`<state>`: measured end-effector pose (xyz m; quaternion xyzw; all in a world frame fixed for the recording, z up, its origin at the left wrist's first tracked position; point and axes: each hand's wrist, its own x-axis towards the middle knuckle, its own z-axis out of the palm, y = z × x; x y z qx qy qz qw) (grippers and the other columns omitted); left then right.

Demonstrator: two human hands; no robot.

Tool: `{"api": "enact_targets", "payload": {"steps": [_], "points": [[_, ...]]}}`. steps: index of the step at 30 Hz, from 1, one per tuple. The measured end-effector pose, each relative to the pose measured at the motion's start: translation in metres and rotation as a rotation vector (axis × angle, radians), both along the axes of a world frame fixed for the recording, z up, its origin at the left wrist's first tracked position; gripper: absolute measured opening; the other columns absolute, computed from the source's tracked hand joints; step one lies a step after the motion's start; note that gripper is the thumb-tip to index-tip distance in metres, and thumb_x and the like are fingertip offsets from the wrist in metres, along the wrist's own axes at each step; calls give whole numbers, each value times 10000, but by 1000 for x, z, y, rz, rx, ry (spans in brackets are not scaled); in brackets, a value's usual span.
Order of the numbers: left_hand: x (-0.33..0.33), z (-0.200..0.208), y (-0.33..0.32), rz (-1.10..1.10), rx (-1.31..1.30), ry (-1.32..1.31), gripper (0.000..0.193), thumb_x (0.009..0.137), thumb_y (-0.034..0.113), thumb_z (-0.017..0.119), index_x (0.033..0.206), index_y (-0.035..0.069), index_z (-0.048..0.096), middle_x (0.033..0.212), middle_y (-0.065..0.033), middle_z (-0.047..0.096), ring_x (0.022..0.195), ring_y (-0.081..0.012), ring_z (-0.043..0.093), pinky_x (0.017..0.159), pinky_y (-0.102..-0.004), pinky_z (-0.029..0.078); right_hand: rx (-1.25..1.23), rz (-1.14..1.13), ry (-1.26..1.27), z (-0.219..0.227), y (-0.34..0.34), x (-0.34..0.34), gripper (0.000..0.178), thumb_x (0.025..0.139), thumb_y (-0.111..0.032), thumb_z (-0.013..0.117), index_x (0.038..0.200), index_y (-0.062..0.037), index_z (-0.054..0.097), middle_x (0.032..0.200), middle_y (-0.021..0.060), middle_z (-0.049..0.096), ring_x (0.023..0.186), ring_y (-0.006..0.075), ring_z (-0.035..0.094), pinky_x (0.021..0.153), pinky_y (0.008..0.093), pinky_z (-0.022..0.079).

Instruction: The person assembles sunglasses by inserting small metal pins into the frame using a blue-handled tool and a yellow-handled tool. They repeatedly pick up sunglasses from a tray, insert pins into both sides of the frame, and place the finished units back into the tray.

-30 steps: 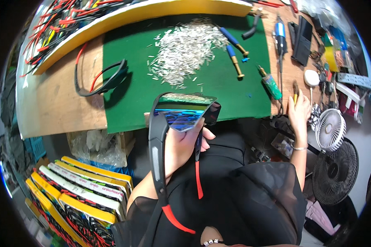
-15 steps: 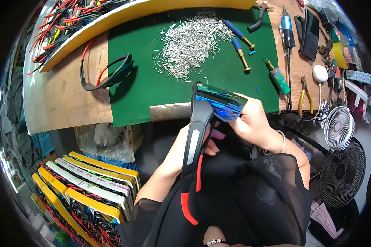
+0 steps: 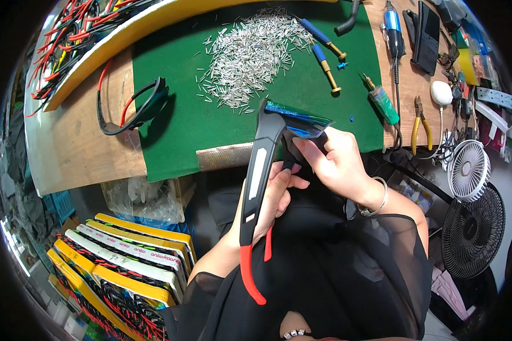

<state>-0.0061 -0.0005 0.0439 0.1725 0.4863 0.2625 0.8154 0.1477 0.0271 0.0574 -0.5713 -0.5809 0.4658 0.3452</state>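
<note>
I hold a pair of sunglasses [image 3: 259, 165] over my lap at the near edge of the mat. They have a black frame, red temple tips and a blue-green mirrored lens [image 3: 298, 118]. Behind the temple, my left hand [image 3: 276, 199] is closed, with thumb and fingers pinching a dark part of the frame's inner side. My right hand [image 3: 341, 162] grips the lens end, thumb on the inner side and fingers partly hidden behind it. Both temples point down toward me.
On the green mat [image 3: 176, 131] lie a heap of small metal pins [image 3: 250, 59], another glasses frame [image 3: 131, 113] and two blue-handled tools [image 3: 326, 68]. To the right are a green-handled tool [image 3: 383, 102], yellow pliers [image 3: 420, 128] and fans [image 3: 469, 170]. Boxes of frames [image 3: 133, 247] stand lower left.
The sunglasses have tilted, so the lens shows as a narrower band. My left fingers have come up to the frame's inner side, and my right thumb now lies behind the lens. The view has shifted slightly.
</note>
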Motion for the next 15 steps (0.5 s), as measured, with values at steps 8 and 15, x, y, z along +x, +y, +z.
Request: {"api": "enact_targets", "payload": {"steps": [8, 15], "points": [[-9, -4, 9, -107, -49, -174, 272, 935, 191, 408, 1117, -1, 471, 820, -84, 609, 457, -25, 393, 411, -152, 310, -20, 56, -36, -10, 4, 2, 116, 817, -65, 539, 742, 22, 523, 635, 96, 517, 527, 172, 583, 465, 277, 423], [-14, -8, 9, -60, -119, -211, 279, 930, 239, 437, 1079, 15, 510, 831, -92, 612, 452, -26, 385, 406, -151, 296, 78, 94, -115, -12, 8, 0, 156, 809, -88, 565, 713, 18, 503, 626, 113, 509, 524, 218, 566, 464, 301, 423]]}}
